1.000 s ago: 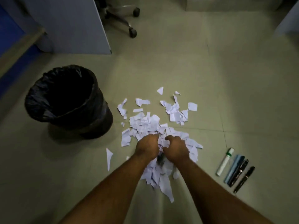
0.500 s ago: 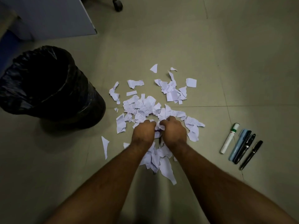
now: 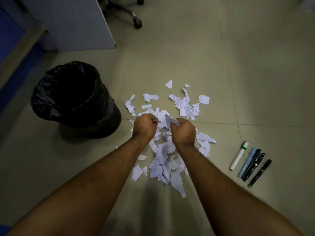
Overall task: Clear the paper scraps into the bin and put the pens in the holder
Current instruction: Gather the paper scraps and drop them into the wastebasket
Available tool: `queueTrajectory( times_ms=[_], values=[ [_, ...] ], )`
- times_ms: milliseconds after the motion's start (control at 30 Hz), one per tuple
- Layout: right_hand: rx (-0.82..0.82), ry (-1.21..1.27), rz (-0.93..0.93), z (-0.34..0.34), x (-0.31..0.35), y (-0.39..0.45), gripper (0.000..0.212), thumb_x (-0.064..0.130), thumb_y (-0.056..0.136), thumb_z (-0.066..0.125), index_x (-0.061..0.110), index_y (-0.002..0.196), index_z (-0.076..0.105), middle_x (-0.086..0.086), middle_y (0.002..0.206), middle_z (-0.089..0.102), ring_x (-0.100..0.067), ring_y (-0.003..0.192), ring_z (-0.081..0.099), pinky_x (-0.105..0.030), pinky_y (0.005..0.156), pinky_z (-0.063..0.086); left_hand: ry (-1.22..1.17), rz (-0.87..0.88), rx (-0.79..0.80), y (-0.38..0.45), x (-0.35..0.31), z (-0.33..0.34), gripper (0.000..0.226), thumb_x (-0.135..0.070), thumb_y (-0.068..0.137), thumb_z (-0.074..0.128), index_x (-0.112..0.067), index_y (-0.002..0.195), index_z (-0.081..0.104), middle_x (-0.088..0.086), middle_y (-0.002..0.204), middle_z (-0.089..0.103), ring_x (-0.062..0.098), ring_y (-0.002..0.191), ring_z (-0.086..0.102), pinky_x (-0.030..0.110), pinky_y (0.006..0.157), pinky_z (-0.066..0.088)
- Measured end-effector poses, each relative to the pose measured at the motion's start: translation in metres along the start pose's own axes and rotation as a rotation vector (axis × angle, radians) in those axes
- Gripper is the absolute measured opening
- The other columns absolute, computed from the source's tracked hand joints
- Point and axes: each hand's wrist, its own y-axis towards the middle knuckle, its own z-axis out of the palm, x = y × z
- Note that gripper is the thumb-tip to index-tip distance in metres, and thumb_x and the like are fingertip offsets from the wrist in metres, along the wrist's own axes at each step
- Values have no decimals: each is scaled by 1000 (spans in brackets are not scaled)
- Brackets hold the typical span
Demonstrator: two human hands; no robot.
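Note:
Torn white paper scraps (image 3: 185, 106) lie scattered over the beige floor in the middle of the view. My left hand (image 3: 144, 127) and my right hand (image 3: 183, 132) are side by side above the pile, each with fingers curled round a bunch of scraps (image 3: 164, 120) held between them. A black bin lined with a black bag (image 3: 51, 106) stands to the left of the pile. To the right, several pens lie in a row: a white marker with a green band (image 3: 238, 155), a light blue pen (image 3: 246, 163) and two black pens (image 3: 260, 172). No pen holder is in view.
A grey partition panel (image 3: 76, 23) stands at the back left. An office chair's wheeled base (image 3: 134, 19) is behind it. A blue wall strip (image 3: 10, 53) runs along the left edge. Bare floor (image 3: 255, 65) stretches to the right and back.
Both hands have closed on scraps and lifted a bunch off the pile. The camera has tilted up, so the bin and pens sit lower in view.

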Motion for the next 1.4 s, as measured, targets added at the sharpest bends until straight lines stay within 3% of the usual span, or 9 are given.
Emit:
queueTrajectory(
  times_ms=[100,267,367,433,567,767,933,1133,1400],
  values=[
    [-38,110,-42,-3,57,1,29,22,92,57,14,64,55,-6,62,56,-23,63,53,-26,52,31,-64,-3,-77,13,-14,-59,21,-4,82,61,-16,87,78,3,95,76,25,84,70,31,80,58],
    [8,276,-206,20,174,-5,31,39,91,61,21,66,59,2,61,55,-20,60,48,-27,59,42,-201,-82,-310,41,-7,-178,11,-15,74,65,-20,74,75,2,78,75,22,73,71,35,72,61],
    [70,273,-299,43,237,-14,34,42,91,61,15,70,64,-2,62,56,-24,60,48,-30,60,43,-178,-137,-400,39,7,-234,15,-10,77,63,-18,68,71,4,73,72,16,62,67,22,58,58],
    [126,216,-358,62,273,-22,34,41,93,58,12,78,68,-9,70,66,-31,67,58,-30,61,44,-173,-157,-426,40,23,-263,23,-1,83,58,-18,70,68,3,74,66,6,54,55,6,44,42],
    [231,5,-455,106,313,-29,34,41,96,54,13,97,74,-12,90,73,-32,83,68,-29,68,49,-56,-249,-411,47,68,-279,17,-11,89,56,-13,74,63,6,79,65,20,65,59,22,50,44],
    [406,-491,-541,143,316,-25,23,26,83,67,11,100,69,-11,93,71,-30,85,68,-33,68,53,130,-281,-253,58,108,-261,12,-14,88,57,-17,92,68,11,93,68,31,82,64,33,60,50],
    [299,-311,-515,123,313,-21,27,12,81,60,16,105,72,-8,102,73,-29,95,67,-29,76,51,140,-214,-274,60,94,-262,22,-6,88,52,-18,97,67,8,97,69,25,81,62,32,60,50],
    [82,72,-324,69,278,-9,18,23,82,63,23,98,72,1,90,75,-22,87,68,-28,77,52,-14,-71,-286,49,40,-242,25,-15,88,55,-22,105,71,5,104,73,26,96,67,35,83,57],
    [19,-16,-38,22,110,20,21,17,83,61,20,100,72,1,98,74,-21,93,67,-23,73,42,1,31,16,19,-13,-59,28,-11,85,53,-18,106,70,7,111,71,27,111,63,35,95,50]
  ],
)
